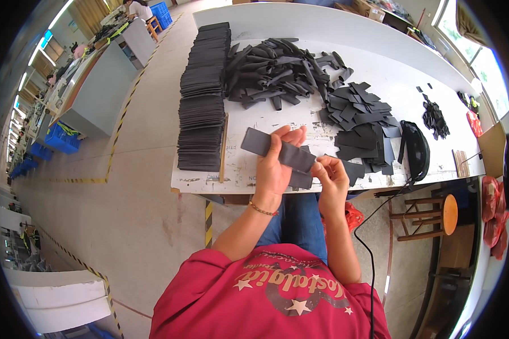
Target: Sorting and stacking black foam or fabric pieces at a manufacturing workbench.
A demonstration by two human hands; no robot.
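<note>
A flat black strip (296,156) lies across the palm of my left hand (270,176). My left thumb presses on it, and its far-left end sticks out past the hand. At the strip's right end my right hand (332,179) pinches the edge between thumb and fingertips. Another black piece (301,179) shows just below the strip; whether it is held or lies on the table I cannot tell. Flat black pieces (361,141) are heaped on the white table (243,181), to the right of my hands.
A long row of stacked black strips (202,107) lines the table's left side, beside a thin wooden stick (224,150). Rolled black pieces (274,70) are piled behind. To the right are a curved black object (416,151), small black bits (434,120) and a stool (449,214). A black cable (370,248) hangs beside me.
</note>
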